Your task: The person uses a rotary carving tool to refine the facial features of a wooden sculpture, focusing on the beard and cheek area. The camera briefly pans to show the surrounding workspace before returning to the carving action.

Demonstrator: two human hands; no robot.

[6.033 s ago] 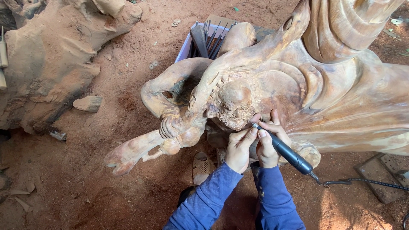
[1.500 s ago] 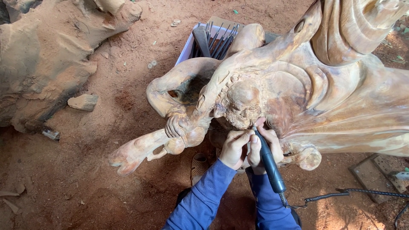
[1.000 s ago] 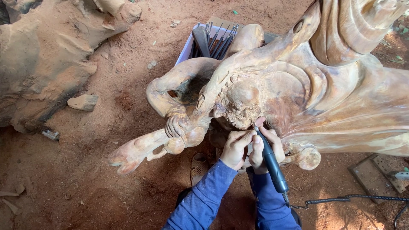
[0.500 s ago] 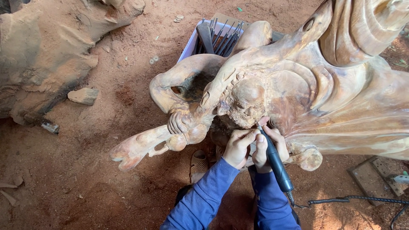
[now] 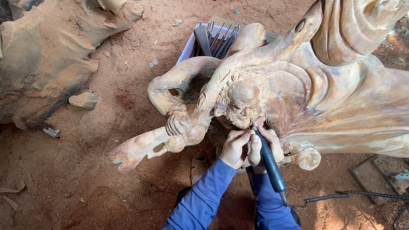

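Head view: white box [image 5: 187,46] holds dark chisels [image 5: 218,37].

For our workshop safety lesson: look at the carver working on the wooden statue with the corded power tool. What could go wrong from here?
1. The left hand pinches the tool right at its tip; a slip could catch the fingers.
2. The tip works at the statue's carved beard; a skid might gouge fine detail.
3. The cord trails over the ground beside the person; it could snag and jerk the tool.
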